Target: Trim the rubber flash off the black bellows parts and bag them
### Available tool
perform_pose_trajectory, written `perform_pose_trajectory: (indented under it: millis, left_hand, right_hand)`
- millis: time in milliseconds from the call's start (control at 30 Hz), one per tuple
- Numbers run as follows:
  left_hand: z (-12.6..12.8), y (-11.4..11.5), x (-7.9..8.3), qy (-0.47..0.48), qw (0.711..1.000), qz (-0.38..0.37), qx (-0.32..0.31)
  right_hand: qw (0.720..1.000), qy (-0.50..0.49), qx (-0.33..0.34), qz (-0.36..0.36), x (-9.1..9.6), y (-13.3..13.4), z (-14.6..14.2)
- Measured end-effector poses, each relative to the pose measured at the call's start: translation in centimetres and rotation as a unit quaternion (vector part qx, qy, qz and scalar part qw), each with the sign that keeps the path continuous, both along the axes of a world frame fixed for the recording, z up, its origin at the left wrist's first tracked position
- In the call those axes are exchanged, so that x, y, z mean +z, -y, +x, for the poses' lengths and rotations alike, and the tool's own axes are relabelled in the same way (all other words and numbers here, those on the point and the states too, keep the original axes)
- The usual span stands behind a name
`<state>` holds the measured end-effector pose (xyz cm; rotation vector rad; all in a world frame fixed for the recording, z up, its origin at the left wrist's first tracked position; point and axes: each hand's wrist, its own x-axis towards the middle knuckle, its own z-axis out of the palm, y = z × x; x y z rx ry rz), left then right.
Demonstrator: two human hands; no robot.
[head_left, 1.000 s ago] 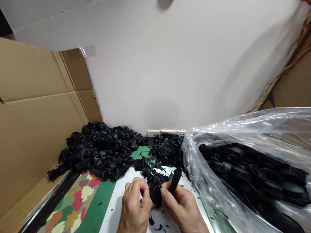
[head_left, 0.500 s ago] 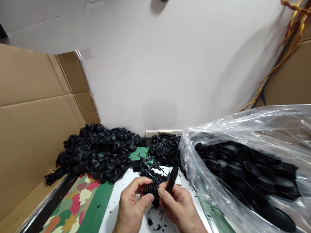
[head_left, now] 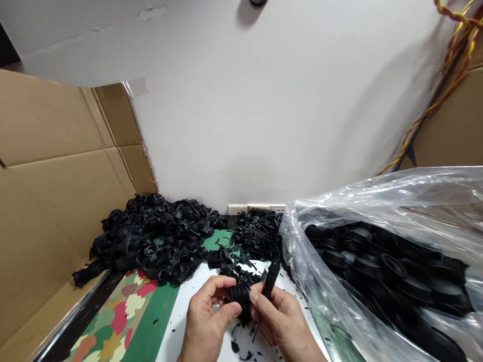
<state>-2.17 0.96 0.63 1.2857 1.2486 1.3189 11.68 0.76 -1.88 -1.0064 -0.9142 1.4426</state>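
Note:
Both my hands meet low in the middle of the view. My left hand (head_left: pixel 206 322) pinches a small black ribbed rubber part (head_left: pixel 240 295) between thumb and fingers. My right hand (head_left: pixel 281 322) is closed around a black-handled tool (head_left: pixel 271 278) whose handle sticks up above the fingers, and its thumb presses on the ribbed part. Black rubber scraps (head_left: pixel 241 347) lie on the white sheet (head_left: pixel 177 337) under the hands.
A heap of black ribbed parts (head_left: pixel 151 239) lies at the left against a cardboard wall (head_left: pixel 56 176). A smaller pile of trimmings (head_left: pixel 260 234) sits by the white wall. A clear plastic bag (head_left: pixel 377 201) of black parts fills the right. Twisted wires (head_left: pixel 445 75) hang at upper right.
My left thumb has shifted under the ribbed part, and the part has turned a little between my fingers. The view has drifted slightly; the piles and bag stay put.

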Motion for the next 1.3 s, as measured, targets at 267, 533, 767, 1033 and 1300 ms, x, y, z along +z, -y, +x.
perform_pose_trajectory:
  millis: [267,533,767,1033,1300]
  left_hand:
    - [-0.3,-0.6,-0.5,0.091,0.991,-0.103,0.009]
    - [-0.3,-0.4,-0.2,0.125,0.984,-0.124,0.006]
    - [0.2,-0.2,-0.9,0.088,0.983,-0.154,-0.040]
    - [0.2,0.5,0.1,-0.091,0.994,0.062,-0.024]
    - [0.2,0.0,-0.2,-0.025,0.999,0.018,-0.037]
  right_hand:
    - [1.000,-0.018,-0.009,0.003,0.9,0.3,0.0]
    - [0.997,0.038,-0.028,0.058,0.7,0.9,-0.1]
    - [0.989,0.108,-0.062,0.083,0.2,1.1,-1.1]
    - [0.998,0.054,-0.012,-0.003,-0.9,0.1,-0.1]
    - [0.991,-0.079,0.014,-0.109,0.9,0.6,0.0]
